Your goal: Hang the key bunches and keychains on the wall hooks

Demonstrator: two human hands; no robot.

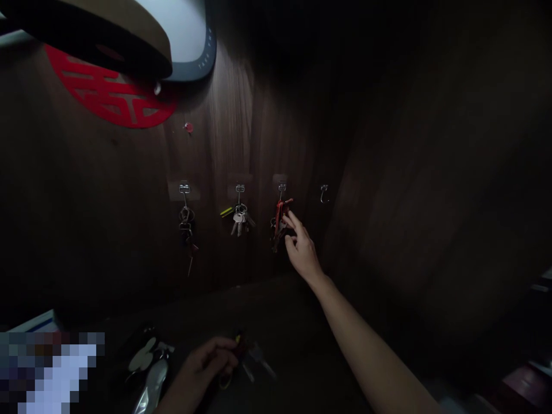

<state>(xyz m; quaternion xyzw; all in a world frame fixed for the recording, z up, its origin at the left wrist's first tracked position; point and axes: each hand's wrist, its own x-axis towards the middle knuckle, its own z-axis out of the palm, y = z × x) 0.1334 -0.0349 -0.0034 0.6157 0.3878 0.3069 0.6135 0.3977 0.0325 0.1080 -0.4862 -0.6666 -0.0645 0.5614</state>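
Head view: nearest, the left hand (211,359) is closed, thumb and fingertips pinching a blurred key bunch (256,356). A shiny silvery object (153,384) lies left of it. Farther out, the right hand (304,253) is partly open, thumb apart from extended fingers, which are at a red-strapped key bunch (279,215) hanging from the third wall hook (282,188) from the left; whether they touch cannot be determined. Leftward hang a second-hook key bunch (240,218) and a first-hook key bunch (186,224). Rightward is a fourth hook (324,194).
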